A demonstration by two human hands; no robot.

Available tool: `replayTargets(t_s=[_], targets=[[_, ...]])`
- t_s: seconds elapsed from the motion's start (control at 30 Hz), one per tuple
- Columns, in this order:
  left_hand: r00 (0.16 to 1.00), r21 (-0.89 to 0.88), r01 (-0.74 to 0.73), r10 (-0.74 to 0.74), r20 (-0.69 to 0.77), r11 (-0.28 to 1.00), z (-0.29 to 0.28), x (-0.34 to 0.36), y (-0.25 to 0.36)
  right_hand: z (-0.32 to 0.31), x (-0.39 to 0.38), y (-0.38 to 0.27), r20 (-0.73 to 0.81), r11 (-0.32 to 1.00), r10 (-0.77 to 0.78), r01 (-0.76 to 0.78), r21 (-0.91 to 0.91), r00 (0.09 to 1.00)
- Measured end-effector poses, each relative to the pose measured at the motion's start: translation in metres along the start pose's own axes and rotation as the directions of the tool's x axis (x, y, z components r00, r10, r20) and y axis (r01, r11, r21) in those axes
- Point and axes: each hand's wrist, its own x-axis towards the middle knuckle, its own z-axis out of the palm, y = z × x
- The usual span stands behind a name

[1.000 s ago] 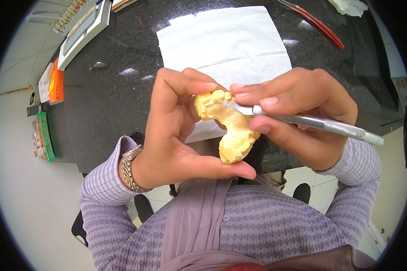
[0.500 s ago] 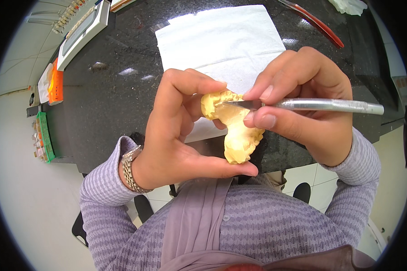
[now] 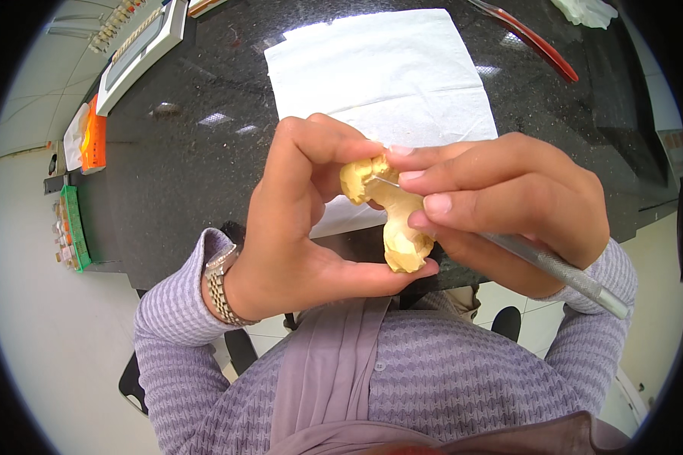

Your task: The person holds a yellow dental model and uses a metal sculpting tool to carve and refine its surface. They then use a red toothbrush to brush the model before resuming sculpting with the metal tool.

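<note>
A yellow plaster dental cast (image 3: pixel 404 241), shaped like a curved arch with teeth along its rim, is held up over the near edge of the table. My left hand (image 3: pixel 296 220) grips it, fingers at its far end and thumb under its near end. In my right hand (image 3: pixel 508 201) is a craft knife (image 3: pixel 561 274) with a silver knurled handle, slanting down to the right. Its thin tip meets the cast near the far left end. My right fingers cover most of the blade and part of the cast's right side.
A white paper sheet (image 3: pixel 379 68) lies on the black speckled table (image 3: pixel 182 167) beyond my hands. A red-handled tool (image 3: pixel 539 47) rests at the far right, near crumpled plastic (image 3: pixel 587 10). At left are an orange tissue pack (image 3: pixel 93 140), a green basket (image 3: pixel 74 227) and a white-framed box (image 3: pixel 140 57).
The knife's handle has swung from nearly level to slanting down right as my right hand turned. Its fingers now cover more of the cast. The paper has shifted slightly right.
</note>
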Motion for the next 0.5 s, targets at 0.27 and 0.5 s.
replayTargets(t_s=[0.27,0.5], targets=[[1.0,-0.006,-0.009,0.008,-0.02,1.0,0.0022,-0.0012,-0.0019,0.0057,-0.0023,0.0032,0.006,1.0,-0.022,0.022,-0.004,1.0],[1.0,-0.056,-0.012,0.011,-0.014,0.998,0.0042,-0.0036,-0.0048,0.0099,-0.0013,0.0036,-0.047,0.996,-0.026,0.021,-0.088,0.999]])
